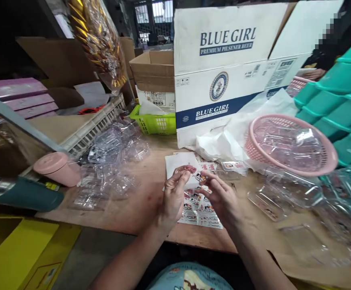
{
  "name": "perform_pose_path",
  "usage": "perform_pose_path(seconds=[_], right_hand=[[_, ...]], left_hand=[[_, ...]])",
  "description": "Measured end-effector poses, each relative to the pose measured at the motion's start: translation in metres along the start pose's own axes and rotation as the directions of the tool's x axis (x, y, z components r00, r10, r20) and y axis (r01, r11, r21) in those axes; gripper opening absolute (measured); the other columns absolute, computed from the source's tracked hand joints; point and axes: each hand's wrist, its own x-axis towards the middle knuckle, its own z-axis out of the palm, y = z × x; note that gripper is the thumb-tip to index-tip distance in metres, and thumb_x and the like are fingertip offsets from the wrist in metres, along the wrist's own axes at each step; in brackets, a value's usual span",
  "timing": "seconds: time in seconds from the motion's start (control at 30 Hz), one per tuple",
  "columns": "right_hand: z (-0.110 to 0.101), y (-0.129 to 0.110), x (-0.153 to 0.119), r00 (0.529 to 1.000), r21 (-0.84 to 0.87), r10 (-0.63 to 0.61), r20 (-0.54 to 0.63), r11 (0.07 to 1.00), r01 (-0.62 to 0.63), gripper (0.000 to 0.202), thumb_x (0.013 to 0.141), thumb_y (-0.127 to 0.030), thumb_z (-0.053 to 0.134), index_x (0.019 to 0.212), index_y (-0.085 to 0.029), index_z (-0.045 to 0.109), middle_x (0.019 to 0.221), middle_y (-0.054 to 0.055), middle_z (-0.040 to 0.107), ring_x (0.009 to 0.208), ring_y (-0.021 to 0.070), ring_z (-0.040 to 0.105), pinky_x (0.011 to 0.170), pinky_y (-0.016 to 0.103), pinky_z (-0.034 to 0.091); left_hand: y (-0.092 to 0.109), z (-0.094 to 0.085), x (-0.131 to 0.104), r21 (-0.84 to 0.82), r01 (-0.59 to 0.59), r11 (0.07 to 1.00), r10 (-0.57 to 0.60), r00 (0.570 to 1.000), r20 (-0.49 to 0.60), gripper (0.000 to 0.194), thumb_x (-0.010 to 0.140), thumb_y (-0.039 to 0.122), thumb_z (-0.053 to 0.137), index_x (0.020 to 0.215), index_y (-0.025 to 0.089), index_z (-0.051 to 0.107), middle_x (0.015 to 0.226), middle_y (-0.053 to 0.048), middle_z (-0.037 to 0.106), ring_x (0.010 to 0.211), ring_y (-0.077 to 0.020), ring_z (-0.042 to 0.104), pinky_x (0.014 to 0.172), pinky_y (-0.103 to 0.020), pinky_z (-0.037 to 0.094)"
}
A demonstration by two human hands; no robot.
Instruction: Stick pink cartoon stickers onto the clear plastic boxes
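A small red sticker point(190, 168) is pinched in the left hand point(174, 191) above a wooden desk point(151, 161), the grip closed on it between thumb and fingers. Just beside it, a cat sticker point(200, 177) is met by the fingertips of the right hand point(222, 195), whose fingers are curled inward; whether that grip is fully closed cannot be told. Both stickers are seen over sticker sheets point(193, 215) printed with cats, partly covered by white paper point(178, 161) near the middle of the desk.

A clear case with a printed insert point(233, 166) is placed beyond the right hand, and more clear plastic cases point(269, 203) are spread to the right. Others are heaped at left, near a pink cup point(53, 167) and a teal bottle point(27, 195), both tipped over. More clear plastic is held in a pink basket point(293, 169).

The far side is lined by a green basket point(160, 124) and a white "Blue Girl" beer carton point(224, 52), with crumpled white wrapping point(220, 143) at its foot. Teal bins point(338, 100) are stacked at right, where another person's hand point(312, 74) is glimpsed behind.
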Motion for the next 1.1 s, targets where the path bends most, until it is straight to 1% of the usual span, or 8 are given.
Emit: perform_pose_path(seconds=[0.1,0.2,0.33,0.53,0.7,0.87,0.97,1.1], right_hand=[[-0.001,-0.002,0.003,0.986,-0.144,-0.142,-0.092,0.981,0.128,0.023,0.075,-0.040,0.082,0.085,-0.020,0.078,0.091,0.006,0.069,0.086,0.0199,0.062,0.079,0.038,0.054],[-0.015,-0.011,0.002,0.850,-0.510,-0.512,-0.125,0.768,0.388,0.013,0.081,-0.032,0.078,0.086,-0.020,0.078,0.089,0.004,0.066,0.087,0.0184,0.061,0.080,0.034,0.048],[-0.017,-0.019,0.000,0.766,-0.685,-0.636,0.096,0.516,0.515,0.017,0.090,-0.028,0.068,0.104,-0.023,0.076,0.101,0.007,0.064,0.097,0.0211,0.061,0.087,0.038,0.047],[0.003,-0.004,-0.006,0.722,-0.699,-0.517,0.459,0.291,0.653,0.055,0.096,-0.021,0.058,0.149,-0.029,0.044,0.114,0.010,0.064,0.105,0.0238,0.062,0.093,0.043,0.050],[0.010,-0.008,0.013,0.722,-0.687,-0.493,0.486,0.296,0.664,0.079,0.093,-0.026,0.065,0.158,-0.028,0.022,0.131,0.013,0.060,0.118,0.0279,0.060,0.101,0.049,0.050],[0.031,-0.013,0.053,0.580,-0.555,-0.303,0.757,0.172,0.814,0.107,0.082,-0.024,0.076,0.161,-0.031,0.003,0.154,0.014,0.040,0.141,0.0338,0.037,0.114,0.056,0.036],[0.028,-0.009,0.070,0.718,-0.633,-0.318,0.619,0.338,0.696,0.123,0.072,-0.031,0.085,0.161,-0.028,-0.001,0.129,0.014,0.060,0.115,0.0309,0.058,0.099,0.050,0.049],[0.012,-0.004,0.072,0.878,-0.758,-0.380,0.290,0.469,0.453,0.137,0.062,-0.045,0.089,0.160,-0.023,-0.004,0.105,0.011,0.065,0.091,0.0284,0.063,0.081,0.045,0.053]], left_hand=[[0.007,-0.012,0.003,0.351,-0.155,0.924,0.103,0.981,0.163,0.022,0.091,0.034,0.062,0.104,0.022,0.076,0.122,-0.008,0.063,0.119,-0.0219,0.058,0.107,-0.036,0.044],[0.036,-0.042,0.033,0.784,-0.395,0.479,0.274,0.916,0.294,0.047,0.087,0.035,0.067,0.131,0.019,0.062,0.135,-0.014,0.056,0.129,-0.0285,0.049,0.112,-0.043,0.038],[0.081,-0.090,0.100,0.994,-0.112,0.019,0.199,0.974,0.106,0.033,0.086,0.022,0.060,0.116,0.010,0.067,0.132,-0.022,0.057,0.137,-0.0394,0.035,0.114,-0.055,0.024],[0.093,-0.120,0.145,0.978,-0.048,0.205,-0.009,0.999,0.051,0.017,0.078,0.027,0.066,0.064,0.017,0.063,0.082,-0.012,0.069,0.112,-0.0357,0.054,0.104,-0.052,0.032],[0.098,-0.111,0.118,0.837,-0.029,0.546,-0.293,0.930,0.223,0.027,0.083,0.041,0.060,0.078,0.015,0.067,0.080,-0.007,0.067,0.081,-0.0196,0.061,0.082,-0.034,0.045],[0.085,-0.087,0.096,0.679,0.091,0.729,-0.437,0.825,0.358,0.040,0.083,0.050,0.063,0.094,0.012,0.071,0.079,-0.006,0.063,0.073,-0.0148,0.057,0.074,-0.030,0.046],[0.075,-0.091,0.094,0.622,0.124,0.773,-0.440,0.811,0.386,0.052,0.080,0.055,0.069,0.111,0.013,0.069,0.083,-0.005,0.063,0.078,-0.0153,0.058,0.076,-0.029,0.046],[0.069,-0.102,0.090,0.725,-0.076,0.684,-0.150,0.959,0.242,0.062,0.057,0.045,0.090,0.110,0.020,0.072,0.097,-0.006,0.067,0.100,-0.0238,0.061,0.093,-0.038,0.046]])
